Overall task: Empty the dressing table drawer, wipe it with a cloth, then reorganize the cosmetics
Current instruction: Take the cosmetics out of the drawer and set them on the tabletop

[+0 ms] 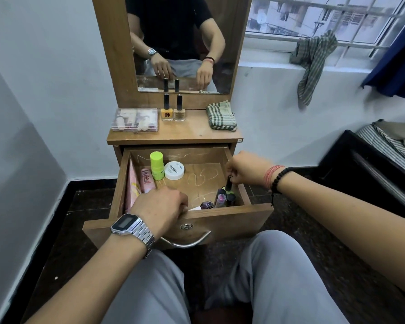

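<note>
Inside the drawer (pixel 241 195), right hand (pixel 246 170) pinches a nail-polish bottle (pixel 228 185); left hand (pixel 160 208) curled, grasp unclear.

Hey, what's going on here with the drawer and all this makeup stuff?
A person sits at a small dressing table with the drawer pulled open. Their right hand pinches the black cap of a nail polish bottle standing in the drawer's right front corner among other small bottles. The left hand reaches into the drawer's front, its fingers hidden. A green bottle, a white jar and pink tubes are still inside. Two polish bottles, a clear case and a folded cloth sit on top.
</note>
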